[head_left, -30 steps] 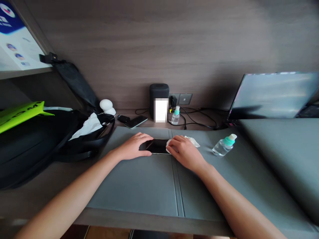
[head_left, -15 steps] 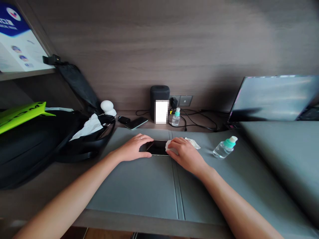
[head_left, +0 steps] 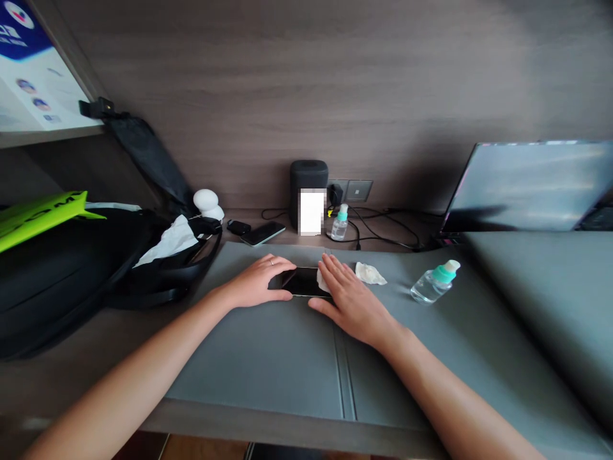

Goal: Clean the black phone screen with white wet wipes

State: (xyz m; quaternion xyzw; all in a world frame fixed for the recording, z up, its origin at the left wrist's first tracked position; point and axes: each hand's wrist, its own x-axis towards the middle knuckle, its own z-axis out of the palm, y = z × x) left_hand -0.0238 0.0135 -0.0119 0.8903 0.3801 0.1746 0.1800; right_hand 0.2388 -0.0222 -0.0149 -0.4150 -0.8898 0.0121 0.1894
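A dark smartphone (head_left: 304,281) lies flat and sideways on the grey desk mat (head_left: 268,358). My left hand (head_left: 258,281) grips its left end, fingers along the far edge and thumb along the near edge. Over the phone's right end, my right hand (head_left: 347,291) lies flat, fingers stretched out and thumb apart. Beneath those fingers a white tissue (head_left: 322,281) peeks out against the screen; most of it is hidden. A crumpled tissue (head_left: 370,273) rests just beyond my right hand. Farther right stands a clear bottle with a teal and white top (head_left: 434,282).
Behind the mat are a black speaker (head_left: 306,176), a small clear bottle (head_left: 340,225), cables (head_left: 387,223), another phone (head_left: 264,233) and a white rounded object (head_left: 205,201). A black bag (head_left: 71,275) fills the left. A screen (head_left: 531,185) stands at the right.
My right hand has flattened from a bunched grip on the tissue, its fingers stretching out and its thumb moving away. My left hand keeps its hold on the phone. The view has shifted slightly.
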